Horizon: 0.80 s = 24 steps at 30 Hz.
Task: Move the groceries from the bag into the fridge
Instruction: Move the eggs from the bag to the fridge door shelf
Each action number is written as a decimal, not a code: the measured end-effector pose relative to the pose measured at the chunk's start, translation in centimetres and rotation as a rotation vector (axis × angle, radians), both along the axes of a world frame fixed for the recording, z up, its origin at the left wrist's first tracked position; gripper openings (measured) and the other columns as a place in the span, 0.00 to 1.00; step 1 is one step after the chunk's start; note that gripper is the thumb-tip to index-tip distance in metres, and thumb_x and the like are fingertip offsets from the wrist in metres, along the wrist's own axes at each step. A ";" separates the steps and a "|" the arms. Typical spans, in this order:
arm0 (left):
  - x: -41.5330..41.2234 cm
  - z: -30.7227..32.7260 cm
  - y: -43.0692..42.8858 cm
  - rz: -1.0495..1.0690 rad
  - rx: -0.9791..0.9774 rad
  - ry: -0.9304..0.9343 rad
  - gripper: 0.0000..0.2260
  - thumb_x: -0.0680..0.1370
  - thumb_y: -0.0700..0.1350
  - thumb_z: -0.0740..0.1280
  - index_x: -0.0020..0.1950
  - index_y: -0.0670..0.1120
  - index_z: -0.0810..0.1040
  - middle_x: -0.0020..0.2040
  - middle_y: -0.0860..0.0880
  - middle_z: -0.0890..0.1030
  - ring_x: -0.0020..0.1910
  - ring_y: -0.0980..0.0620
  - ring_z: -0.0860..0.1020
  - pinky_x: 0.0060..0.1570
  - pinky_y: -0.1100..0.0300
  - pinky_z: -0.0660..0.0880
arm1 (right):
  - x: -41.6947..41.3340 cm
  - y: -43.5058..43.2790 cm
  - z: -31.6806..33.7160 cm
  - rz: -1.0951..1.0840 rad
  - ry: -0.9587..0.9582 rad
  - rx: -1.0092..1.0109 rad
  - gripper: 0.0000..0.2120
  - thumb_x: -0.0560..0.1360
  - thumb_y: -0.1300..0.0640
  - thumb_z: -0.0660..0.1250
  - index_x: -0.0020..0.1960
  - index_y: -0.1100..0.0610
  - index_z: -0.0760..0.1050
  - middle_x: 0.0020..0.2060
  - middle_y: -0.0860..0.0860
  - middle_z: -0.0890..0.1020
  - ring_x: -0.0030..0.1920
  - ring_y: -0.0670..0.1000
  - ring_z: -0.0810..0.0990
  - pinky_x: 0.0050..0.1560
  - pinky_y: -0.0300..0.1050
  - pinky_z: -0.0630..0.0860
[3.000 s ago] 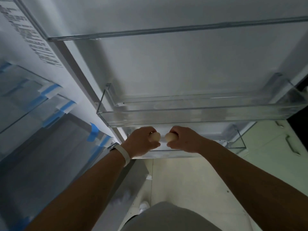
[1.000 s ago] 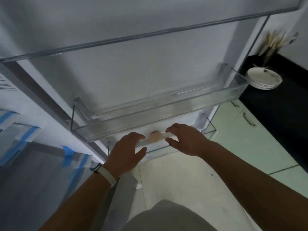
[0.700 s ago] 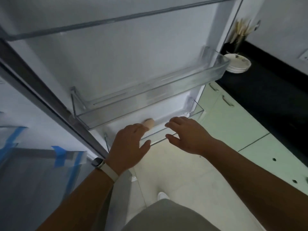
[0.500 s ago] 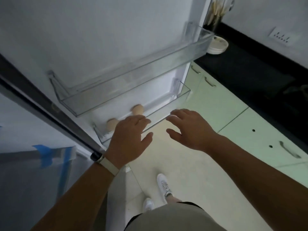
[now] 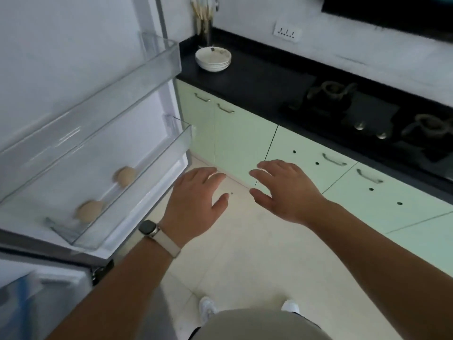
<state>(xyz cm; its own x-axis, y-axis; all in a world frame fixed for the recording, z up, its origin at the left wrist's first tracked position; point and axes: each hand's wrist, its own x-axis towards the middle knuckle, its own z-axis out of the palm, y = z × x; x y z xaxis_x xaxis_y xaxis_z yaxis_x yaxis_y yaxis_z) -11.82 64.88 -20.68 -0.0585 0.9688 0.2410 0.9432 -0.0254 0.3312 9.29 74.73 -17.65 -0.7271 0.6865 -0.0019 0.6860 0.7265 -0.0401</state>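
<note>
Drawing back from the fridge, the person stands with white shoes [image 5: 207, 309] on the pale floor tiles, both forearms stretched forward. The left hand [image 5: 196, 204], with a watch [image 5: 148, 228] on its wrist, and the right hand [image 5: 284, 192] hang side by side over the floor. Each grip is apart, the fingers spread and holding nothing.

Just beyond them to the left, the lower door bin [image 5: 147, 182] on the open fridge door [image 5: 73, 45] carries the task's things. A near egg [image 5: 89, 211] and a far egg [image 5: 126, 175] lie apart on its floor behind the clear front wall. The upper door bin [image 5: 98, 106] shows nothing inside. Farther off run green cabinets [image 5: 245, 133], then the dark counter [image 5: 257, 77] with a stack of bowls [image 5: 213, 58] and a hob [image 5: 367, 114].

Placing this pair looks finished, so the step in hand is probably the return for more. The bag is not in view. The next move calls for turning toward it and taking the next item, with the door left open.

Three seconds ago each hand pinched an egg at the lower bin. One second ago the hands hovered open at its rim. Now both eggs lie inside, the hands are clear of the bin, and the view has swung right to take in the counter.
</note>
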 end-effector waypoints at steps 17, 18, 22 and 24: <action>32.0 4.7 10.0 -0.472 0.007 0.171 0.23 0.78 0.57 0.56 0.66 0.47 0.78 0.67 0.47 0.78 0.67 0.44 0.74 0.67 0.46 0.69 | 34.5 -0.4 2.4 -0.504 0.118 0.049 0.27 0.76 0.38 0.50 0.64 0.51 0.75 0.63 0.51 0.78 0.65 0.56 0.75 0.64 0.54 0.70; 34.1 4.7 10.4 -0.500 0.004 0.182 0.24 0.78 0.57 0.55 0.66 0.47 0.78 0.67 0.47 0.77 0.68 0.44 0.73 0.67 0.46 0.69 | 36.5 -0.8 2.3 -0.531 0.123 0.051 0.26 0.76 0.39 0.50 0.64 0.51 0.75 0.63 0.51 0.78 0.64 0.56 0.75 0.63 0.54 0.70; 42.2 4.6 11.6 -0.612 -0.007 0.202 0.24 0.78 0.58 0.55 0.67 0.47 0.77 0.69 0.47 0.76 0.70 0.44 0.71 0.69 0.46 0.67 | 43.9 -2.4 2.0 -0.643 0.129 0.044 0.27 0.76 0.39 0.50 0.64 0.51 0.75 0.63 0.51 0.78 0.64 0.56 0.75 0.63 0.54 0.71; 45.7 4.5 11.7 -0.656 0.001 0.195 0.24 0.78 0.58 0.55 0.67 0.48 0.78 0.69 0.47 0.76 0.70 0.44 0.72 0.69 0.46 0.67 | 47.2 -3.4 1.8 -0.696 0.127 0.046 0.27 0.77 0.39 0.50 0.65 0.51 0.75 0.63 0.51 0.78 0.64 0.56 0.75 0.63 0.53 0.70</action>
<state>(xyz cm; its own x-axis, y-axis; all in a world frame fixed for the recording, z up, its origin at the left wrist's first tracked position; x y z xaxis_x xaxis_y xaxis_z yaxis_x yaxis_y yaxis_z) 33.84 76.57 -16.23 0.5853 0.7887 0.1880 0.7750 -0.6123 0.1564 56.45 71.35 -15.83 -0.1124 0.9893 0.0934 0.9837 0.1241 -0.1303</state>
